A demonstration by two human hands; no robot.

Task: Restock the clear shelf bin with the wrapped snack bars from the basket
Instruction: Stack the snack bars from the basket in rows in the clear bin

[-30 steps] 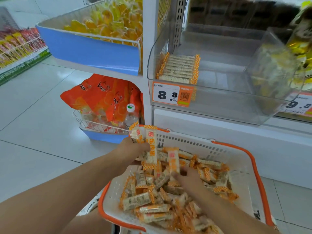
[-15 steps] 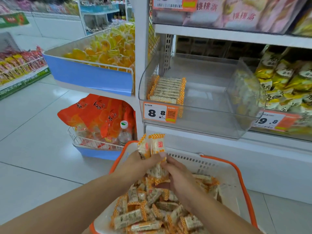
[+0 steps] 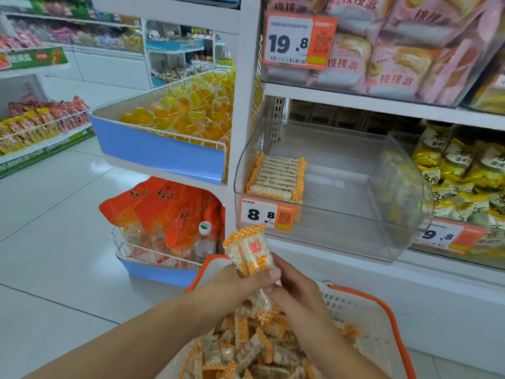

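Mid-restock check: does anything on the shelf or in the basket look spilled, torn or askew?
Nothing stands out. The bars already in the clear bin sit in a neat row at its left end. The left hand and right hand grip a small bundle above the basket.

To the left of the shelving a blue-fronted bin [image 3: 161, 154] is heaped with yellow-orange jelly cups [image 3: 191, 113]. Beneath it, a wire basket [image 3: 142, 253] holds orange snack bags [image 3: 164, 206] and a water bottle [image 3: 203, 242]. Up top sit pink cake packets [image 3: 396, 50] behind a 19.8 price tag [image 3: 297, 41]. Yellow wrapped snacks [image 3: 464, 173] fill the right-hand bin. The white tiled floor [image 3: 54, 228] is glossy.
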